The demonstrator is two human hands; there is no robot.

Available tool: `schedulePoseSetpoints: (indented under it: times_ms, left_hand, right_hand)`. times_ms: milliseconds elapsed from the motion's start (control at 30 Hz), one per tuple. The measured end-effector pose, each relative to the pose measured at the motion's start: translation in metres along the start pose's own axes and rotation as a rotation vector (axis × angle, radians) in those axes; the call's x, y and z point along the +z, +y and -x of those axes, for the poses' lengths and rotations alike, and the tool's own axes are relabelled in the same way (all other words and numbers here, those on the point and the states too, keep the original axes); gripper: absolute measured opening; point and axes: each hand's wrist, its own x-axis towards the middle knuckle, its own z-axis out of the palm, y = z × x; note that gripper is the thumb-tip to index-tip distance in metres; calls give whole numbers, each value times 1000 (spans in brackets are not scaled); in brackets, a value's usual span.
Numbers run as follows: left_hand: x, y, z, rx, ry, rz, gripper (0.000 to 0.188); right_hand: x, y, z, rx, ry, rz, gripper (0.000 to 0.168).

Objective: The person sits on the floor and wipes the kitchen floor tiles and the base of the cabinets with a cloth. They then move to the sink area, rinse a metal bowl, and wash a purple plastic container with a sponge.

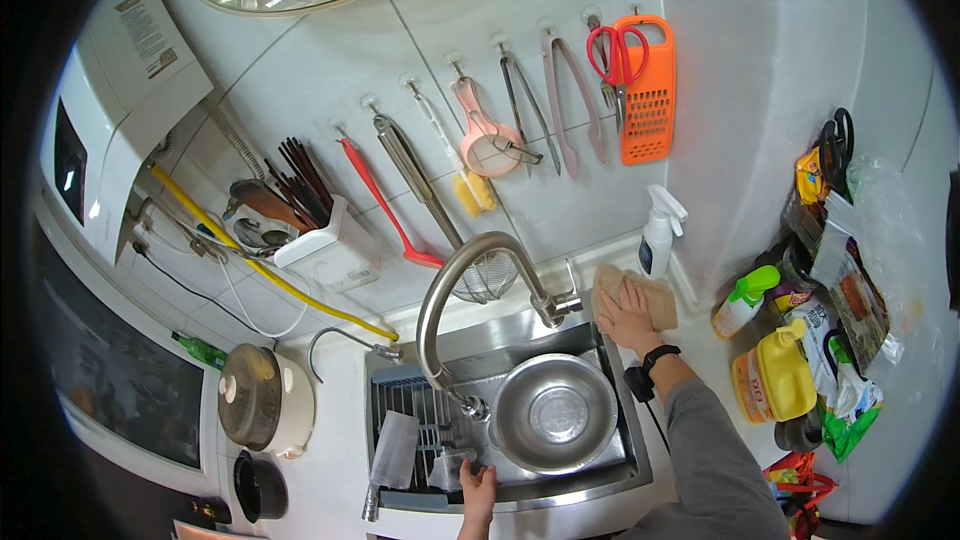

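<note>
My right hand (628,315) lies flat, fingers spread, on a folded beige cloth (658,300) at the sink's back right corner. At the sink's front edge my left hand (478,491) has thumb and forefinger apart. Its fingertips are beside a small clear plastic container (448,471), and whether they touch it is hard to tell. That container rests on the grey drying rack (427,397) over the left part of the stainless steel sink (634,457). Next to it lies a longer translucent plastic container (395,450). A round metal basin (559,412) sits in the sink's right part.
A curved faucet (435,292) arches over the sink. Behind my right hand stands a white spray bottle (657,236). A yellow pump jug (780,371) and a green-topped bottle (742,304) are at right. An electric pot (266,401) stands left. Utensils, including red scissors (619,56), hang on the wall.
</note>
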Motion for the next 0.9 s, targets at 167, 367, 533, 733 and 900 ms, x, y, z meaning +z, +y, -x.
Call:
schedulePoseSetpoints:
  times_ms: [167,367,533,733,900]
  left_hand:
    - [-2,-7,-2,-72,10,25,68]
    - [15,11,-3,-49,-62,-39,66]
    - [11,20,-4,-26,-96,-20,65]
    - [9,21,6,35,-164,-16,69]
    - [-3,22,19,-2,-286,-16,64]
  right_hand:
    - [-1,-48,2,-356,-66,-51,49]
    - [13,-24,11,-227,-54,-126,46]
    - [-9,11,42,-5,-28,-39,53]
    - [-35,34,116,147,32,16,58]
    - [-64,13,191,311,36,112,60]
